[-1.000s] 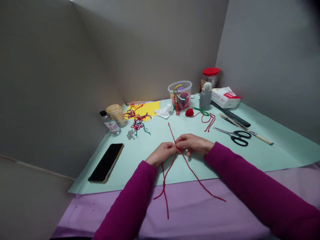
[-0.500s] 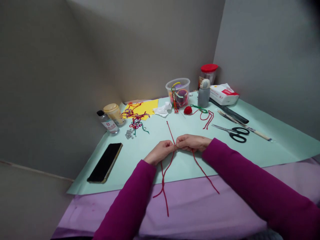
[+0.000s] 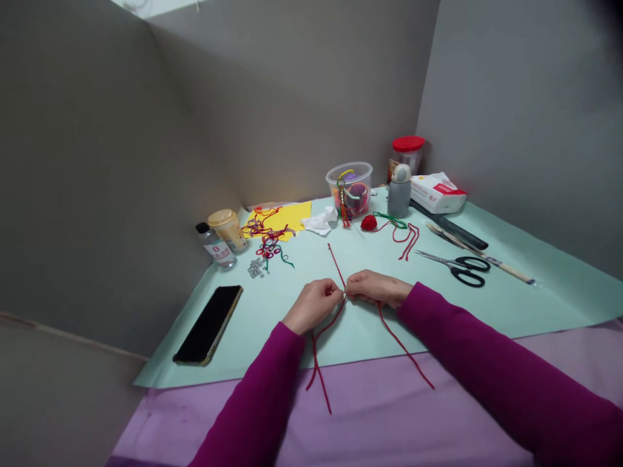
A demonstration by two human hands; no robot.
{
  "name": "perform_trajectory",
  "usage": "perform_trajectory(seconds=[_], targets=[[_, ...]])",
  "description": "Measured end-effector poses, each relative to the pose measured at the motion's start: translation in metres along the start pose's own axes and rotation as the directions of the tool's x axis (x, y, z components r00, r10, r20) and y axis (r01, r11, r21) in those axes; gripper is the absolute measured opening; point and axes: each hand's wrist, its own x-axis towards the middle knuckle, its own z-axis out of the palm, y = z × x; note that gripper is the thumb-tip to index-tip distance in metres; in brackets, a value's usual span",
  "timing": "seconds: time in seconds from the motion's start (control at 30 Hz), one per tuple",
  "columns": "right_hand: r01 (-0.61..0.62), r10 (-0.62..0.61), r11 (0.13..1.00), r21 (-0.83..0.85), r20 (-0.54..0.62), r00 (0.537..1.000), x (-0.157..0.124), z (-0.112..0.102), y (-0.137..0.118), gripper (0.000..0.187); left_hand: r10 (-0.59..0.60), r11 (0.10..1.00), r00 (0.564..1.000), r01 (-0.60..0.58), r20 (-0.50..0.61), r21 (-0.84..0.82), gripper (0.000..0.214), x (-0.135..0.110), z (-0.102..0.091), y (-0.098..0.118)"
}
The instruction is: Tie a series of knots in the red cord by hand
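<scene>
The fingers (image 3: 327, 290) of the left hand (image 3: 311, 306) and the fingers (image 3: 354, 280) of the right hand (image 3: 374, 288) are closed in a pinch on a thin red cord (image 3: 335, 266), the two hands held close together above the sheet. The cord is gripped where its strands cross. One strand is extended toward 12 o'clock from the pinch over a mint-green paper sheet (image 3: 272, 324). Others are led toward 6 and 5 o'clock, their ends lying on a lilac sheet (image 3: 195, 421). Both forearms are covered by magenta sleeves (image 3: 253, 395). A smartphone (image 3: 208, 324) is laid at 9 o'clock. Black-handled scissors (image 3: 462, 267) are placed at 3 o'clock, with a wooden stick (image 3: 506, 271) beyond them. At 1 o'clock, a red yarn ball (image 3: 368, 223) and a grey bottle (image 3: 399, 194) are seen, with a wet-wipe pack (image 3: 438, 193) and a red-lidded jar (image 3: 406, 152) farther out. A clear plastic tub (image 3: 349, 185) is set at 12 o'clock beside a crumpled tissue (image 3: 320, 222). At 11 o'clock, tangled cords (image 3: 267, 237) lie partly on yellow paper (image 3: 287, 216), near small metal rings (image 3: 256, 268), a lidded cup (image 3: 228, 228) and a clear labelled bottle (image 3: 217, 248).
</scene>
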Motion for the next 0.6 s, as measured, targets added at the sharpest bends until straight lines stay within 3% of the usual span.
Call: perform_trajectory(seconds=[0.07, 0.2, 0.37, 0.43, 0.47, 0.5, 0.53, 0.57, 0.6], targets=[[-0.002, 0.002, 1.000, 0.013, -0.006, 1.000, 0.000, 0.000, 0.000, 0.012, 0.044, 0.999, 0.999, -0.043, 0.009, -0.001, 0.023, -0.003, -0.004, 0.003], [0.002, -0.003, 0.999, 0.046, 0.015, 1.000, -0.002, 0.000, -0.002, 0.018, 0.170, 0.985, 0.975, -0.163, 0.145, -0.059, 0.027, -0.007, 0.006, 0.008], [-0.024, 0.024, 1.000, 0.008, 0.014, 1.000, -0.001, 0.000, -0.003, 0.015, 0.297, 0.954, 0.884, -0.286, 0.362, -0.086, 0.024, -0.022, 0.020, 0.027], [-0.014, 0.014, 1.000, -0.006, 0.018, 1.000, -0.001, -0.001, -0.003, 0.014, 0.328, 0.944, 0.803, -0.290, 0.498, -0.155, 0.024, -0.032, 0.012, 0.040], [-0.002, 0.003, 1.000, -0.016, 0.021, 1.000, 0.000, -0.001, -0.003, 0.013, 0.345, 0.939, 0.741, -0.274, 0.577, -0.209, 0.025, -0.037, 0.006, 0.047], [0.009, -0.009, 1.000, -0.024, 0.025, 1.000, -0.001, -0.001, -0.003, 0.013, 0.368, 0.929, 0.656, -0.243, 0.659, -0.277, 0.025, -0.041, -0.002, 0.054], [0.015, -0.014, 0.999, -0.030, 0.033, 0.999, -0.001, -0.002, -0.003, 0.013, 0.400, 0.915, 0.530, -0.191, 0.748, -0.355, 0.027, -0.044, -0.010, 0.058], [0.015, -0.013, 0.999, -0.032, 0.040, 0.999, -0.001, -0.002, -0.003, 0.012, 0.426, 0.902, 0.431, -0.132, 0.795, -0.412, 0.029, -0.046, -0.018, 0.061], [0.010, -0.009, 1.000, -0.028, 0.048, 0.999, -0.002, -0.003, -0.004, 0.013, 0.451, 0.887, 0.397, -0.097, 0.799, -0.452, 0.029, -0.045, -0.025, 0.061]])
